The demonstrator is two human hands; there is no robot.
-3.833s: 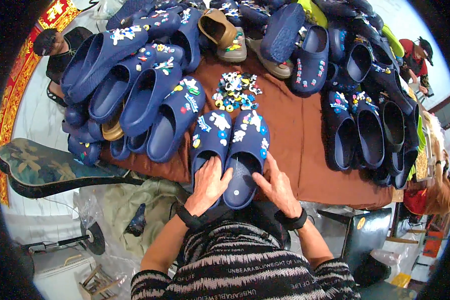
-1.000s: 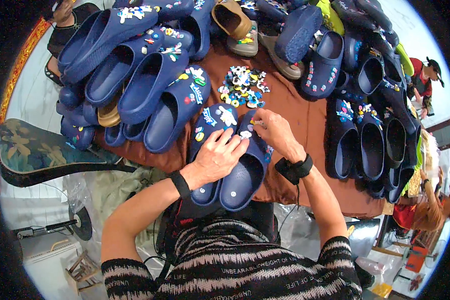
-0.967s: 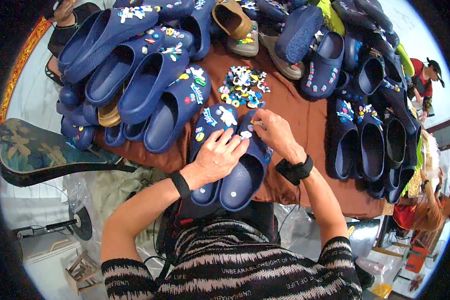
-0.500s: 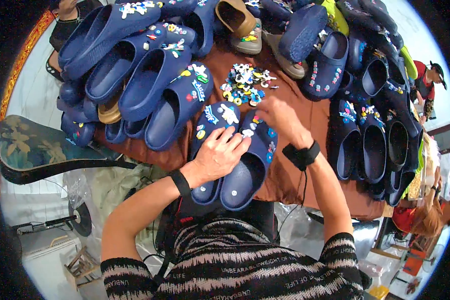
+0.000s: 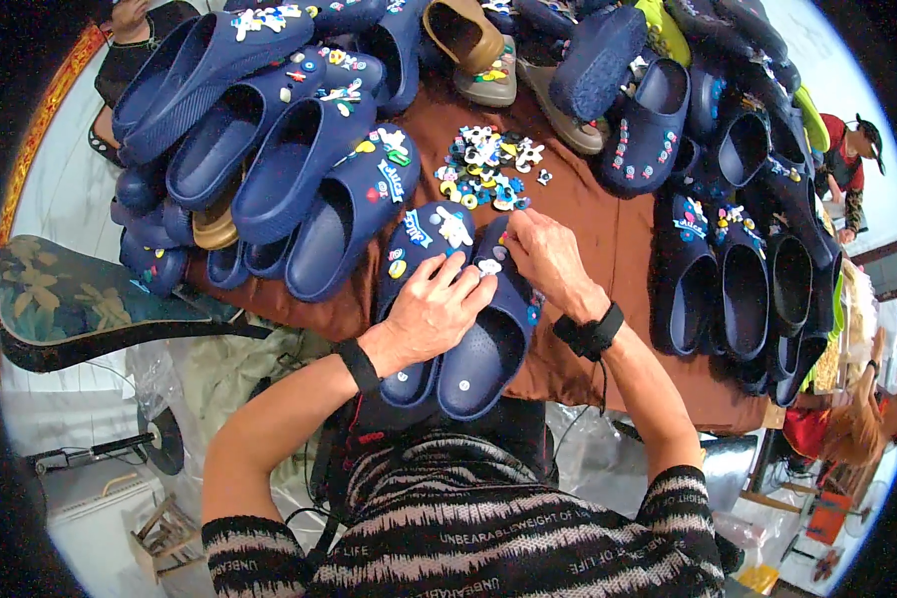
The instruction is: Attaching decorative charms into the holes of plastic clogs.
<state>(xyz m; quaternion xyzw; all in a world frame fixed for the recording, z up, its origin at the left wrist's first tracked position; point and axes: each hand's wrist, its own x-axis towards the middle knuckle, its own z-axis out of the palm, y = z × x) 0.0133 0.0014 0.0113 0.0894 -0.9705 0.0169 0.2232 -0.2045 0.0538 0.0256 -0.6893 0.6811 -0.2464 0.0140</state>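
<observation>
A pair of navy blue clogs lies side by side in front of me, heels toward my body. Colourful charms dot the toes of the left clog (image 5: 405,261) and the right clog (image 5: 476,369). Across the inner edges of both rests my left hand (image 5: 431,311), its bent fingers gripping the right clog near a white charm (image 5: 489,267). My right hand (image 5: 553,261) is closed at the right clog's toe, thumb and fingers pressed together; whatever they pinch is hidden. Just beyond the toes lies a pile of loose shoe charms (image 5: 483,159).
Navy clogs (image 5: 354,214) are stacked at the left, and more clogs (image 5: 746,289) stand in rows at the right of the brown cloth (image 5: 608,239). A tan clog (image 5: 465,35) lies at the back. Other people (image 5: 852,164) are at the right and upper left edges.
My right hand has come down from beside the charm pile onto the right clog's toe, its fingers closing there. My left hand stays on the clogs.
</observation>
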